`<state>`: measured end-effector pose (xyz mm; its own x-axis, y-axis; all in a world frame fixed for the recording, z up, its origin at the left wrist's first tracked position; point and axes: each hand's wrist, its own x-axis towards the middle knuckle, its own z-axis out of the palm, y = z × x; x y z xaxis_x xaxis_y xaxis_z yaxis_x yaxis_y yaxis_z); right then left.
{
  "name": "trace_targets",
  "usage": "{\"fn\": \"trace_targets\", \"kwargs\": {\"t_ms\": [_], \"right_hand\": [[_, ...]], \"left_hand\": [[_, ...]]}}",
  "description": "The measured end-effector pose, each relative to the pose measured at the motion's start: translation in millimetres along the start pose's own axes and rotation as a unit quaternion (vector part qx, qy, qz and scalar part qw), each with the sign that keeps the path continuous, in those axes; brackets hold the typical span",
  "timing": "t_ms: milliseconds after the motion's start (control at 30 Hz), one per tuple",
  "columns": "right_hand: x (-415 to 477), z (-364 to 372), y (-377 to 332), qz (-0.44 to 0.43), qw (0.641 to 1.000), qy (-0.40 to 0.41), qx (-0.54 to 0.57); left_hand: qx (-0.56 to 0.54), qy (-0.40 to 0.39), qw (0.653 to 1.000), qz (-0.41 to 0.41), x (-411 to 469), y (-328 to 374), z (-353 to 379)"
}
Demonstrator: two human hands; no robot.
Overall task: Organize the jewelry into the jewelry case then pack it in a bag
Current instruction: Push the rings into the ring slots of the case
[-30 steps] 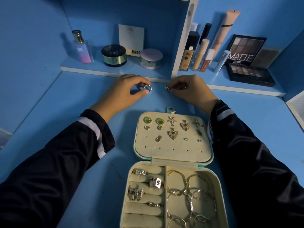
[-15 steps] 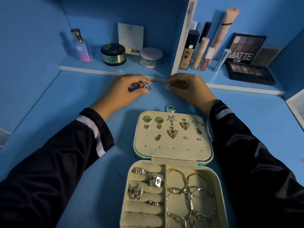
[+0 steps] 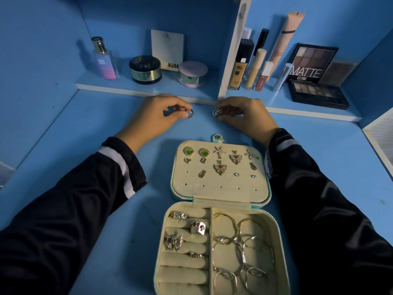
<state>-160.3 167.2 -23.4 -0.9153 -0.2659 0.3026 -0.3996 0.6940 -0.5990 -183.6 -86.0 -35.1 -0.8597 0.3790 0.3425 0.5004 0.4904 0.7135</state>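
Left hand (image 3: 157, 116) pinches plain ring (image 3: 190, 113); right hand (image 3: 244, 116) pinches ornate ring (image 3: 217, 112). Advise: seat each upright in free ring roll (image 3: 182, 273) of jewelry case (image 3: 274, 226), one at a time

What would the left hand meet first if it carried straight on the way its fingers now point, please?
Probably the ornate ring pinched by the right hand: the left hand, pinching a plain ring, points rightward at it across a small gap; depth is unclear.
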Motion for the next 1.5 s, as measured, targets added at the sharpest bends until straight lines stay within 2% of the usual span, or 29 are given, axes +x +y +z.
{"fn": "trace_targets", "kwargs": {"t_ms": [300, 433, 700, 1233, 1500], "right_hand": [[-4.4, 3.1, -5.2, 0.012, 1.000, 0.026, -0.012], [-8.6, 4.2, -6.6, 0.017, 0.999, 0.044, -0.007], [-24.2, 2.2, -7.5, 0.048, 0.995, 0.080, 0.032], [-85.2, -17.7, -59.0, 0.089, 0.966, 0.153, 0.187], [-127.1, -14.4, -89.1, 0.094, 0.957, 0.153, 0.228]], "left_hand": [[0.008, 0.025, 0.999, 0.018, -9.1, 8.8, -0.7], [-0.055, 0.031, 0.998, -0.028, -14.6, 13.2, -0.7], [-0.088, 0.023, 0.993, -0.069, -25.7, 21.7, 1.7], [-0.170, 0.092, 0.979, -0.069, -88.5, 61.2, -8.5], [-0.188, 0.074, 0.975, -0.087, -139.6, 85.7, -15.9]]}}
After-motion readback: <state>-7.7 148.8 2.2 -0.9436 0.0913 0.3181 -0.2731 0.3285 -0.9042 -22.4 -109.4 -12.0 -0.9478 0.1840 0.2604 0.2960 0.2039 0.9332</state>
